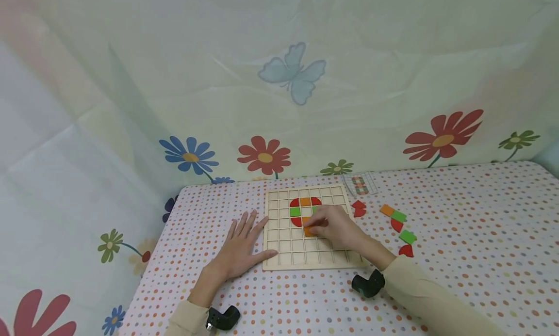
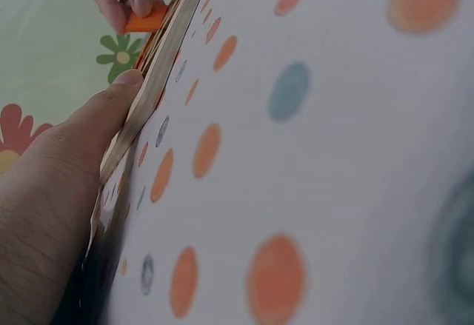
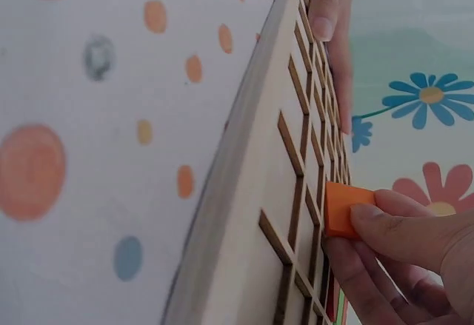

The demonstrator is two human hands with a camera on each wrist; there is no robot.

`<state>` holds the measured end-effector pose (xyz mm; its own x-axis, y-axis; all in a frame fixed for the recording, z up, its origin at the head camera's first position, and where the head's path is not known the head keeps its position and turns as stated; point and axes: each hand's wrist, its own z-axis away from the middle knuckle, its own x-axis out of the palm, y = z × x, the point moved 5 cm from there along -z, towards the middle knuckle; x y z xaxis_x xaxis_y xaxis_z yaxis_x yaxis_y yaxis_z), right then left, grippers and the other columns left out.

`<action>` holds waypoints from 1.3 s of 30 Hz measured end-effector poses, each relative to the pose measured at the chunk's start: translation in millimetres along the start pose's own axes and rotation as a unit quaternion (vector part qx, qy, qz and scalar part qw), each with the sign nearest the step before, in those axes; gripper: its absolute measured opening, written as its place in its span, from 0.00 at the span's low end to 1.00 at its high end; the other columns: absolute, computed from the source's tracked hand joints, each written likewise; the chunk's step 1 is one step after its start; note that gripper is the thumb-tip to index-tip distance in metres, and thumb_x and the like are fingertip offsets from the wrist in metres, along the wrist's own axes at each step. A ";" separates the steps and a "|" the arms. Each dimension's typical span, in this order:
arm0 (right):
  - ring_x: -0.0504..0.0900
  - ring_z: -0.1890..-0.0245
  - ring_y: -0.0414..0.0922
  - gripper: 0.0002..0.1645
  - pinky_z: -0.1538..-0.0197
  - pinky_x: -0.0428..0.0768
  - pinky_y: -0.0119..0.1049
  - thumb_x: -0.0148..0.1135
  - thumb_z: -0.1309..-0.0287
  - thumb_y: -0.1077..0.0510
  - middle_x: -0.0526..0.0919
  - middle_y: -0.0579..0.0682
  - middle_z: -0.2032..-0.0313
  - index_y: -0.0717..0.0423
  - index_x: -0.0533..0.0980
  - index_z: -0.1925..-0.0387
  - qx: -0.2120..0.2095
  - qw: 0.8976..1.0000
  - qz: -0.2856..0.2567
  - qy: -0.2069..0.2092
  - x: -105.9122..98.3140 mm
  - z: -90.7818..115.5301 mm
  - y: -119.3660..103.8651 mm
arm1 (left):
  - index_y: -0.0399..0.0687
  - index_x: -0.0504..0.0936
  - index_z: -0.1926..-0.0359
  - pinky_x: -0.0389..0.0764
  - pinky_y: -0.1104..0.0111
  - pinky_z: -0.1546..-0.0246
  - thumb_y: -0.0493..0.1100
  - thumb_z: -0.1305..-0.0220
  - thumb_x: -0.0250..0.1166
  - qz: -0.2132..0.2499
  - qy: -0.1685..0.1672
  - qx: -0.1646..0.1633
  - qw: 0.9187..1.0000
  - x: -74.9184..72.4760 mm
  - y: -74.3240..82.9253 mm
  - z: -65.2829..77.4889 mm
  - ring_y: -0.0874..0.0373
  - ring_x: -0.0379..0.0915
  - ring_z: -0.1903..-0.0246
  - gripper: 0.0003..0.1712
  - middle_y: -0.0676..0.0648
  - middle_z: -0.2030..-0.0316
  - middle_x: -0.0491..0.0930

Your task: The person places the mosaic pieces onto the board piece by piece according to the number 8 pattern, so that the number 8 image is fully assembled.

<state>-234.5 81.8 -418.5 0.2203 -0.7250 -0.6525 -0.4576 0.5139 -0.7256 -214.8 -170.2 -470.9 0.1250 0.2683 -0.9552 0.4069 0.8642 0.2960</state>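
A wooden grid board (image 1: 314,261) lies on the dotted table. My right hand (image 1: 338,225) pinches an orange square tile (image 3: 342,208) between thumb and fingers, over the middle of the grid. In the right wrist view the tile is tilted on edge at the grid's dividers. Red rounded pieces (image 1: 294,202), an orange square (image 1: 304,201) and a green square (image 1: 295,211) sit in cells just beyond; my fingers partly cover another green one. Fingers spread, my left hand (image 1: 239,251) rests at the board's left side, with its thumb on the frame.
Right of the board lie loose red pieces (image 1: 359,209), an orange tile (image 1: 386,210) and green tiles (image 1: 408,237). A printed pattern card (image 1: 360,184) lies by the board's far right corner. A flowered curtain (image 1: 218,108) hangs behind the table (image 1: 301,302).
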 end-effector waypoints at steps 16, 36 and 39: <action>0.76 0.67 0.38 0.09 0.63 0.77 0.29 0.77 0.46 0.71 0.84 0.44 0.70 0.60 0.91 0.63 0.019 0.999 0.042 -0.017 6.5 -5.2 -0.5 | 0.55 0.54 0.16 0.39 0.41 0.20 0.74 0.30 0.57 0.004 0.006 0.004 1.000 -4.4 3.2 1.3 0.40 0.33 0.18 0.52 0.39 0.17 0.44; 0.84 0.61 0.45 0.08 0.57 0.86 0.35 0.71 0.40 0.73 0.85 0.47 0.65 0.62 0.91 0.62 0.003 0.998 0.070 -0.004 13.3 -1.1 -5.0 | 0.57 0.52 0.15 0.37 0.42 0.20 0.75 0.30 0.56 0.004 0.007 0.003 1.000 -0.2 -0.7 0.5 0.41 0.31 0.17 0.53 0.41 0.16 0.42; 0.85 0.60 0.45 0.08 0.57 0.86 0.35 0.72 0.41 0.73 0.86 0.47 0.65 0.61 0.90 0.62 0.011 0.998 0.064 -0.008 12.7 0.7 -4.7 | 0.58 0.50 0.15 0.35 0.44 0.20 0.76 0.31 0.56 -0.001 -0.001 -0.005 1.000 1.1 -0.8 0.6 0.43 0.29 0.17 0.54 0.42 0.16 0.41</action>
<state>-228.9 70.5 -423.5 0.1746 -0.6464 -0.7427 -0.4639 0.6113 -0.6411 -214.4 -170.9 -472.1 0.1254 0.2653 -0.9560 0.3979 0.8693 0.2934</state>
